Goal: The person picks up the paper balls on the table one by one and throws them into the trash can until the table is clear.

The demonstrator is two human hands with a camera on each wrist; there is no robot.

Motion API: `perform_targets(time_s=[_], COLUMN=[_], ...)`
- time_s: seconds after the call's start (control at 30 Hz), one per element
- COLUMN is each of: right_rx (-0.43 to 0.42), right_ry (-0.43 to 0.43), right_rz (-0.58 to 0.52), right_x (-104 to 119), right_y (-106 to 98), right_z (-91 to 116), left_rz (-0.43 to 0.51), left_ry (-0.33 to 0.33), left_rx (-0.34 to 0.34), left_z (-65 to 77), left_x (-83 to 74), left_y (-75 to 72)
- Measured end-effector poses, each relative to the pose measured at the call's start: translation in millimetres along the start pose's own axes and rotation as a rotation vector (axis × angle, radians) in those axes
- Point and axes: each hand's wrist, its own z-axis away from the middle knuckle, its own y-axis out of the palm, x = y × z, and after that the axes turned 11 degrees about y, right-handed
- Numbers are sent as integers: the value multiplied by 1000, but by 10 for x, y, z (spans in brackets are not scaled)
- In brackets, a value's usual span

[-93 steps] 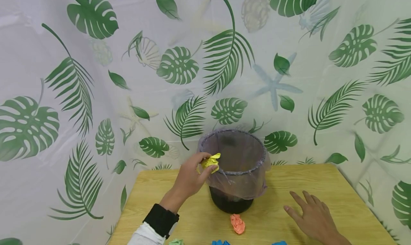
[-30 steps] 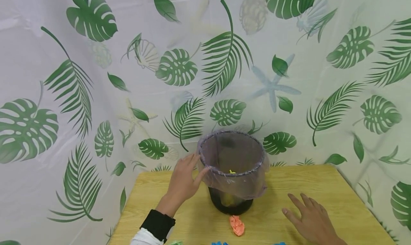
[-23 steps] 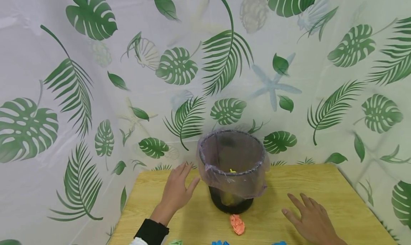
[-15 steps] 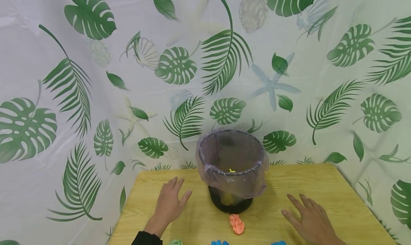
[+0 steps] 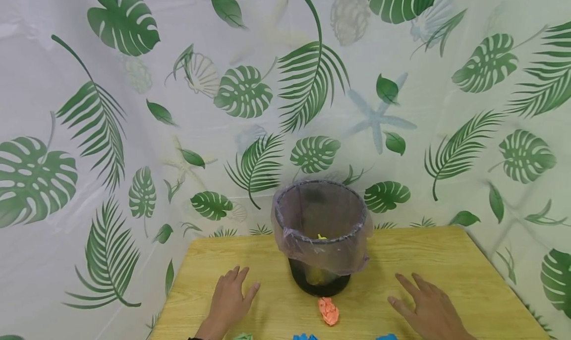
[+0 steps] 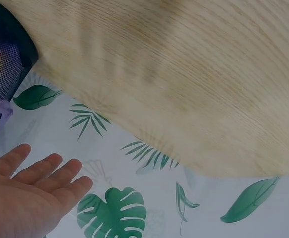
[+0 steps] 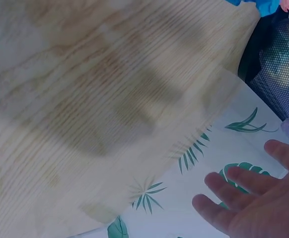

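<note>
Two free hands sit well apart on either side of a lined bin, with crumpled paper in front.
The left hand [image 5: 229, 300] is left of the bin [image 5: 313, 287] and the right hand [image 5: 429, 308] right of it, fingers loosely extended and thumbs out to the side; whether either rests on the wooden table [image 5: 372, 312] I cannot tell. The dark mesh bin stands upright near the back edge, a thin purple bag [image 5: 323, 255] folded over its rim, and a bit of yellow paper [image 5: 321, 237] shows inside. An orange paper ball [image 5: 328, 311] lies just in front of the base. Nearer the person, a green paper ball [image 5: 243, 336] and two blue ones are partly cut off. A leaf-print curtain [image 5: 267, 37] hangs behind.
</note>
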Motion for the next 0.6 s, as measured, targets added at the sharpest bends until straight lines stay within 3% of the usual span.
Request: perform_targets(time_s=[0.13,0.4,0.6], right_rx=[73,360,397], right_ry=[-12,25,-61], right_rz=[-9,-67,-32], right_x=[4,75,106], right_y=[41,142,258], right_z=[17,38,115], left_rz=[-2,9,11], left_ry=[-9,0,4], left_rx=[7,31,28], left_z=[11,19,33], left_x=[11,19,-5], left_y=[22,76,76])
